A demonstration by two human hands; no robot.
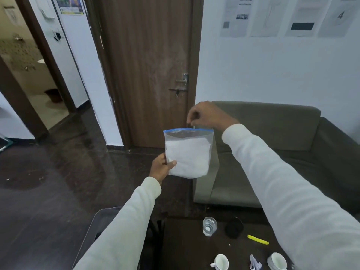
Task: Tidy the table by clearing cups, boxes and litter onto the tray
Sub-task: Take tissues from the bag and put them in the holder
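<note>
Head view, both arms raised in front of a brown door; white sleeves on both.

Left hand: grip closed on the lower left corner of a clear zip bag, thumb on the near face, fingers behind. Bag is held upright in the air, well above the desk. Blue zip strip runs along its top edge. Inside, a white folded item fills most of the bag; what it is cannot be told. No print legible on the bag.

Right hand: above the bag's top edge, fingertips pinched together pointing down at the strip. Whether they touch the strip cannot be told; they look closed on or just over it near its middle.

Desk, dark, at bottom of view:
- clear glass, upright, something white at its bottom.
- black round object, just right of the glass, apart from it.
- yellow marker, lying flat, right of the black object.
- white cup at bottom edge, upright, handle to the left.
- second white cup to its right, partly behind the right sleeve.
- small crumpled wrapper between the two cups; print too blurred to read.

No tray in view.

Surroundings: grey-green sofa behind the desk, right. Papers pinned on the white wall above; one shows a large "4", the rest unreadable. Poster at top left, text unreadable.
</note>
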